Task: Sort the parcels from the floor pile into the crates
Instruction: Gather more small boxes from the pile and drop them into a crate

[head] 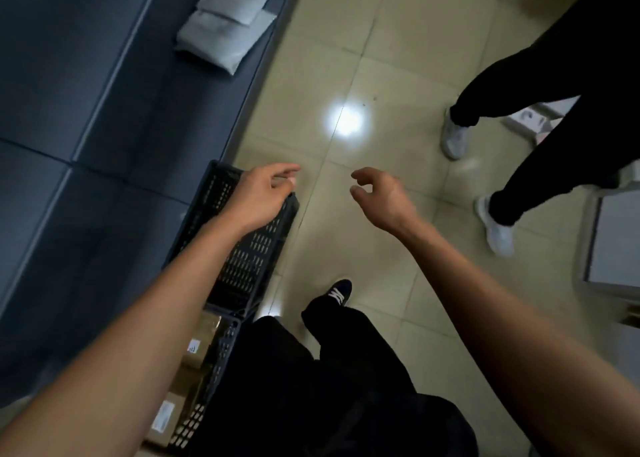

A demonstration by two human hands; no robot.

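Hands outstretched, holding nothing: left hand [258, 193] over black crate [242, 266], fingers loose, perhaps touching its rim; right hand [381, 197] loosely curled above floor [346, 58].

black perforated crate [249, 259], grey parcels [227, 37], brown boxes [202, 344], beige tiled floor [363, 235]

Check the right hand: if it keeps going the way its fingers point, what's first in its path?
Nothing close: the right hand holds nothing, its loosely curled fingers aimed up-left over bare floor tiles. The way looks free, though depth is unclear.
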